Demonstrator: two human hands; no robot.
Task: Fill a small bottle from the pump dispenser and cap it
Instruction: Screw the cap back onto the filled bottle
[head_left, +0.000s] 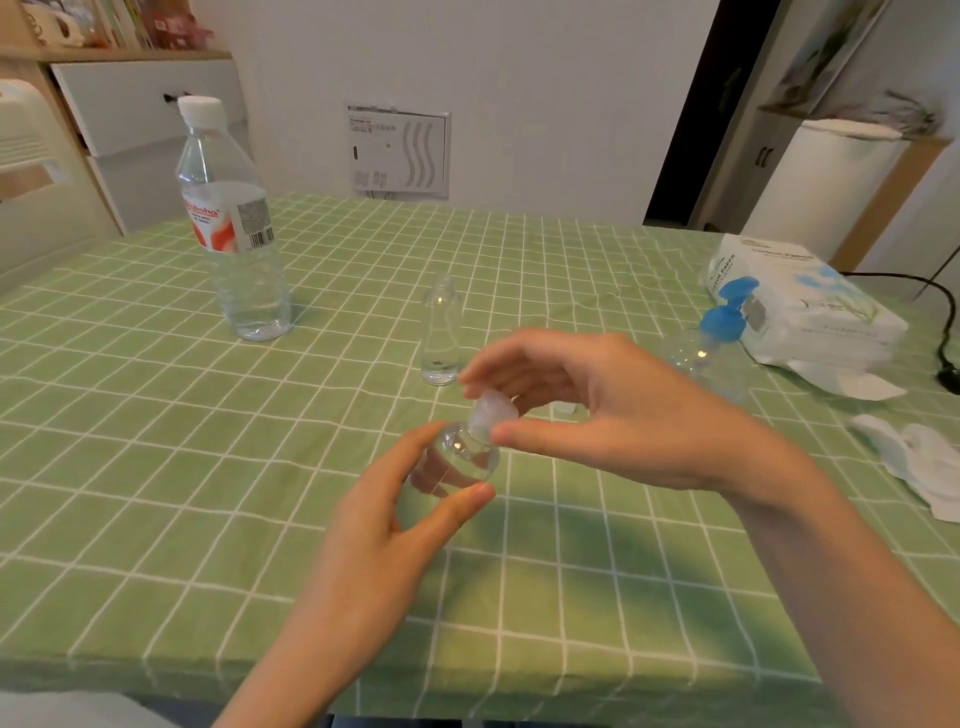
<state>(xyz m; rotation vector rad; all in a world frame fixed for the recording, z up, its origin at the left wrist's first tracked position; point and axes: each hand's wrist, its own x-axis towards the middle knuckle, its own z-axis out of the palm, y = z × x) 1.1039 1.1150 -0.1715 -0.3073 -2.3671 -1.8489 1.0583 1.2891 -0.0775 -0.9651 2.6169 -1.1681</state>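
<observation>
My left hand (384, 525) grips a small clear bottle (460, 457) above the green checked tablecloth, thumb and fingers around its body. My right hand (587, 410) pinches a translucent white cap (491, 410) that sits on the bottle's neck. The pump dispenser (722, 338), clear with a blue pump head, stands at the right, apart from both hands. A second small clear bottle (441, 332) stands uncapped just behind my hands.
A large capped water bottle (234, 223) stands at the back left. A pack of tissue paper (800, 306) lies at the right edge, crumpled tissues (914, 462) in front of it. A black cable (935, 312) runs off the right side. The table's front edge (415, 670) is near me.
</observation>
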